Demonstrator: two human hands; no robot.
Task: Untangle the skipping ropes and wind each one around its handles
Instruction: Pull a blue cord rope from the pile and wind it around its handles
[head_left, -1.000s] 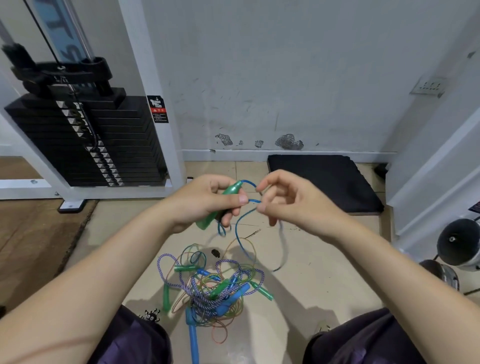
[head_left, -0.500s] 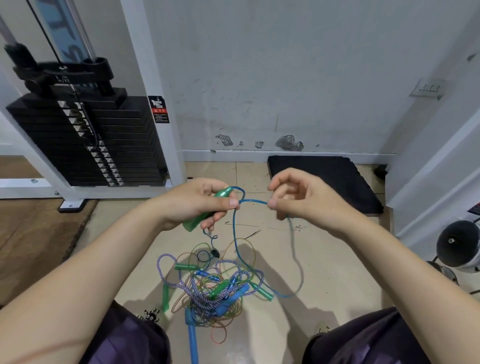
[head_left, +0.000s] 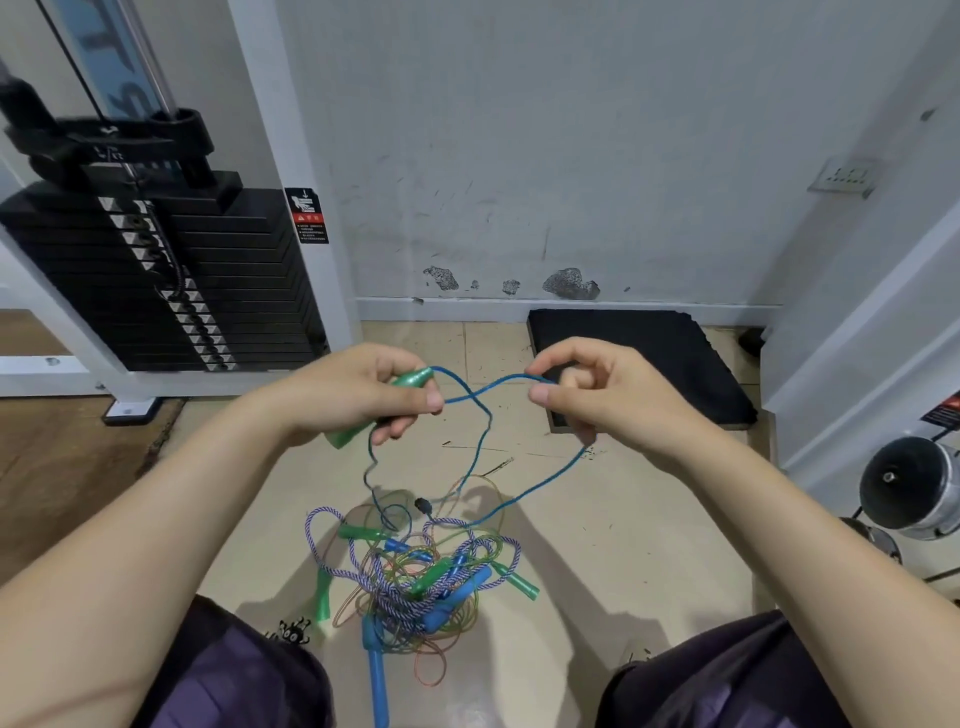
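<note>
Weight stack, left, by wall. Black mat on floor. Rope tangle on floor between knees. Left hand grips green handle. Right hand pinches blue rope, which hangs down to the tangle.

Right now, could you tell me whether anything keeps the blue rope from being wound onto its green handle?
Yes: the blue rope runs from the green handle down into the tangled pile on the floor.
</note>
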